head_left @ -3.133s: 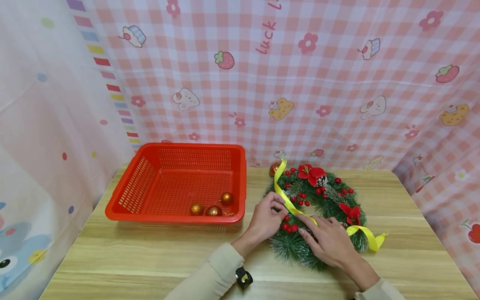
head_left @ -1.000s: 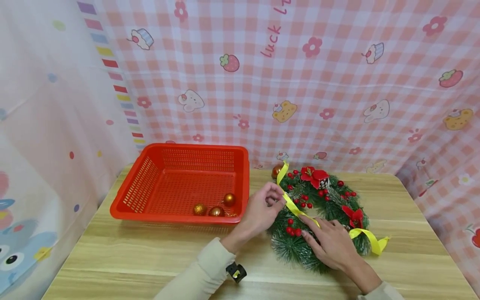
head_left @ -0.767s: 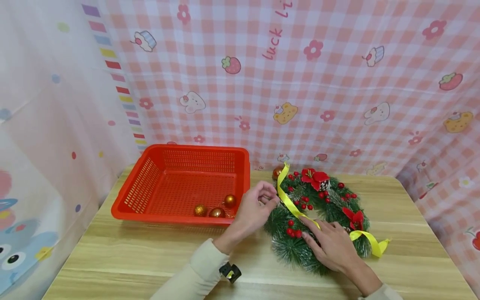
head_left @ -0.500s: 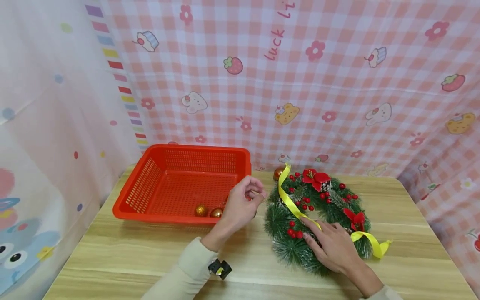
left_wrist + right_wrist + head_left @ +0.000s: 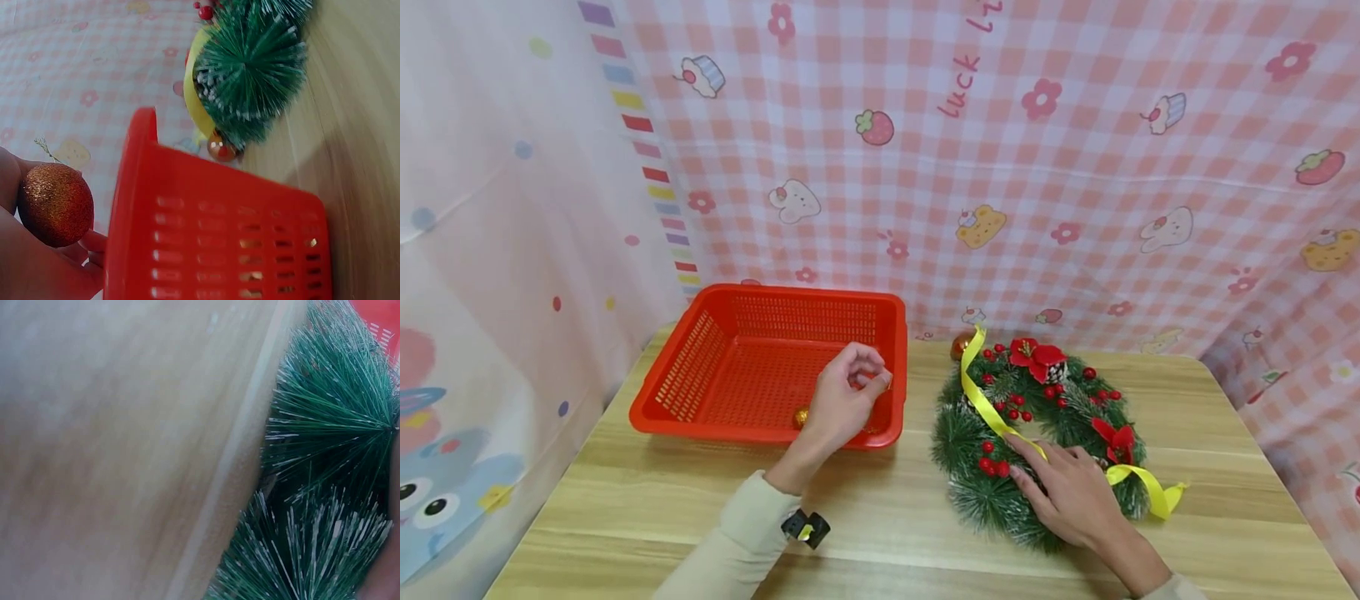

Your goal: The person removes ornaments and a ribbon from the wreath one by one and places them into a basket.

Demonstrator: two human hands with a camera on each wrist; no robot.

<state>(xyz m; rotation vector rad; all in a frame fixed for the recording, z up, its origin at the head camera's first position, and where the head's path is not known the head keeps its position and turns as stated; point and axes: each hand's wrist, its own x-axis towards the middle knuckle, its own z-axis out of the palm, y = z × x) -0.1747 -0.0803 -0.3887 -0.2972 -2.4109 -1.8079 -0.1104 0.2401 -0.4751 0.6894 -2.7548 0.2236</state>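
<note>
Over the near right part of the red basket [image 5: 651, 400], my left hand [image 5: 842, 396] has its fingers and thumb curled. In the left wrist view, those fingers hold a glittery copper bauble [image 5: 56, 203] with a thin loop; the hand hides it from the head view. My right hand [image 5: 1067, 492] lies palm down with extended fingers on the green Christmas wreath [image 5: 958, 442], pressing a yellow ribbon [image 5: 981, 404] against it. Past that hand the ribbon's other end [image 5: 1161, 500] sticks out to the right. In the right wrist view, wreath needles [image 5: 350, 419] fill the right side.
A gold glitter bauble [image 5: 801, 417] lies in the basket, partly behind my left wrist. Another bauble [image 5: 961, 346] sits at the wreath's far left. Red flowers [image 5: 1037, 357] and berries decorate the wreath. The wooden table [image 5: 625, 517] meets a checked curtain [image 5: 925, 167] at the back.
My left hand has left the ribbon and moved leftward from the wreath to above the basket, covering some baubles there. The right hand keeps its place on the ribbon.
</note>
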